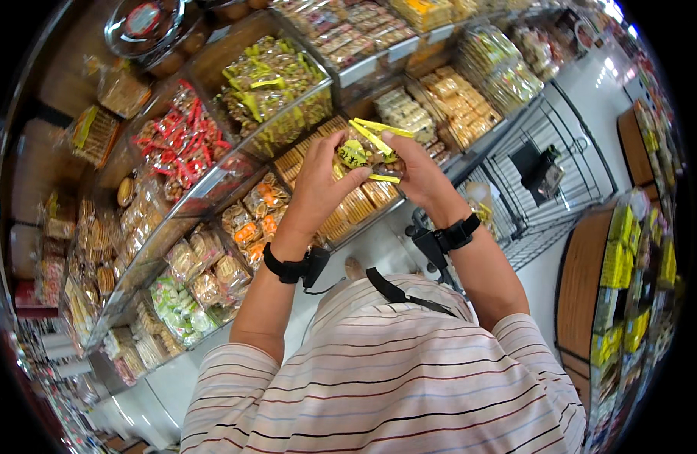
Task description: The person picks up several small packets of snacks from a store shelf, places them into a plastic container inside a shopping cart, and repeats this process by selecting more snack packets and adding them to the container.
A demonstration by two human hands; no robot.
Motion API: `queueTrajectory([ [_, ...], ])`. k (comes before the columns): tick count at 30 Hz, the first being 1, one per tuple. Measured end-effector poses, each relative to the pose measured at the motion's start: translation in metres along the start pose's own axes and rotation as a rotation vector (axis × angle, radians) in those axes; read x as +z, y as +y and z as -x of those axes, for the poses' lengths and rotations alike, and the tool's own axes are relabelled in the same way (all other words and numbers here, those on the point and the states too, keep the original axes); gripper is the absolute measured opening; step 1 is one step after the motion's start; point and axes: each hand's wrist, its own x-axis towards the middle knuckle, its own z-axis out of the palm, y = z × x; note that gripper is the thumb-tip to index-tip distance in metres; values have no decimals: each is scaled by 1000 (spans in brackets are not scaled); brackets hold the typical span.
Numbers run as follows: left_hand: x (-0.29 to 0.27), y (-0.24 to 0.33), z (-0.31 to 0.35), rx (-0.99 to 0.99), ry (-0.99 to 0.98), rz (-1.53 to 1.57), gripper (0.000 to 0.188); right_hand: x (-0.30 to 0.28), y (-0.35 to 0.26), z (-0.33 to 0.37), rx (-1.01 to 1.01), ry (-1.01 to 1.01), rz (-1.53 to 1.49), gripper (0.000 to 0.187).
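Note:
Between my two hands are small snack packets (356,153), clear with yellow printed wrapping and yellow strips at the ends. How many there are I cannot make out. My left hand (323,180) has its fingers and thumb closed on their left side. On the other side, my right hand (418,168) grips them too, thumb and fingers bent around the edge. Both hands are above a row of long tan biscuit packs (356,204). Just behind them stands a clear bin (323,98) heaped with similar yellow-ended packets (269,79).
Red-wrapped sweets (183,144) fill the bin to the left. Orange-marked packs (259,223) and green-white packs (180,306) lie in the lower row. A wire shopping cart (560,151) stands at right, holding a dark item. Beyond it is a wood-sided display (583,280).

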Motion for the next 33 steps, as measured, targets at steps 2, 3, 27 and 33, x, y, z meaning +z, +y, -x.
queueTrajectory([
  [2, -21, 0, 1, -85, 6, -40, 67, 9, 6, -16, 35, -27, 36, 35],
  [3, -31, -1, 3, -131, 9, -58, 67, 17, 8, -20, 47, -35, 42, 35],
  [27, -129, -121, -33, -191, 612, 479, 44, 156, -50, -174, 82, -323, 534, 36],
  [33, -126, -125, -33, -138, 721, 273, 35, 199, -45, -261, -89, -297, 783, 36],
])
